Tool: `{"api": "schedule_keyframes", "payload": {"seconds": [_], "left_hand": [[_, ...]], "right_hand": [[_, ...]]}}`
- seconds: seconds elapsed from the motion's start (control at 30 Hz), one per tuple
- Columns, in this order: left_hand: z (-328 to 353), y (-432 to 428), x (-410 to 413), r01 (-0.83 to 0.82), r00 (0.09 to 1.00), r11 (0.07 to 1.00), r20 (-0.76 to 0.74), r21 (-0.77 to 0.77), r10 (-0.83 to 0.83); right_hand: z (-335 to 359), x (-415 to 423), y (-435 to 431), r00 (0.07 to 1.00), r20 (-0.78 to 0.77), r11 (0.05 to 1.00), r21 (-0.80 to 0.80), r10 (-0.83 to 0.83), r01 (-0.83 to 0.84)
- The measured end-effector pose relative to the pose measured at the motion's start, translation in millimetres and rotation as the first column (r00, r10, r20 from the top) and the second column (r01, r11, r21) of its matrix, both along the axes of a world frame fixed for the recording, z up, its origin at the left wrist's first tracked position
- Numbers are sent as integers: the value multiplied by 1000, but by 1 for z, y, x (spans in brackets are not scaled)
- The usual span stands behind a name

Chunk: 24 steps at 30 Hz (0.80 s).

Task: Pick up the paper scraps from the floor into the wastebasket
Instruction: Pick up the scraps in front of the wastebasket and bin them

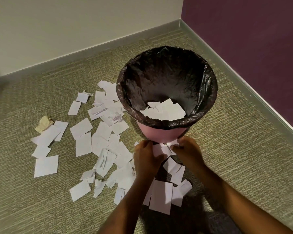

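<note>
A pink wastebasket (pixel 161 134) lined with a black bag (pixel 167 78) stands on the carpet, with several white scraps (pixel 166 112) lying inside it. Many white paper scraps (pixel 85 127) are scattered on the floor to its left and in front of it. My left hand (pixel 146 157) and my right hand (pixel 188 151) are together just in front of the basket's base, both closed on a bunch of white scraps (pixel 161 149) held between them. More scraps (pixel 161 195) lie on the floor under my forearms.
A crumpled beige paper ball (pixel 44 124) lies at the left edge of the scatter. The basket stands near a room corner, with a cream wall (pixel 74 22) behind, a purple wall (pixel 252 39) on the right and a grey baseboard (pixel 243 78) along both.
</note>
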<state>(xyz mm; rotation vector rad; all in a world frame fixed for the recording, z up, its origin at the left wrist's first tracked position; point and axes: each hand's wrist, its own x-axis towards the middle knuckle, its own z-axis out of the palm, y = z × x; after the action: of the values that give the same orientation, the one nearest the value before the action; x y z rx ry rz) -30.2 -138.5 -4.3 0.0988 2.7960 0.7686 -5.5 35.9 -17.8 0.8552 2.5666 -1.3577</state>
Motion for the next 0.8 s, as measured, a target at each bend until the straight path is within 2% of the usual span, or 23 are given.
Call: {"api": "schedule_keyframes", "payload": {"seconds": [0.13, 0.3, 0.57, 0.7, 0.8], "left_hand": [[-2, 3, 3, 45, 999, 993, -6, -109, -46], [-7, 3, 2, 6, 1000, 998, 25, -55, -5], [7, -2, 1, -33, 985, 994, 173, 108, 13], [27, -11, -8, 40, 967, 992, 244, 124, -70], [51, -18, -14, 139, 949, 984, 269, 109, -164]], "right_hand": [[-10, 1, -9, 998, 50, 991, 128, 36, -42], [-6, 0, -20, 993, 82, 942, 320, 81, -103], [-3, 0, -31, 996, 75, 879, 470, 53, -82], [-5, -1, -33, 995, 78, 854, 512, 56, -89], [-6, -3, -29, 996, 78, 873, 482, 42, -75]]}}
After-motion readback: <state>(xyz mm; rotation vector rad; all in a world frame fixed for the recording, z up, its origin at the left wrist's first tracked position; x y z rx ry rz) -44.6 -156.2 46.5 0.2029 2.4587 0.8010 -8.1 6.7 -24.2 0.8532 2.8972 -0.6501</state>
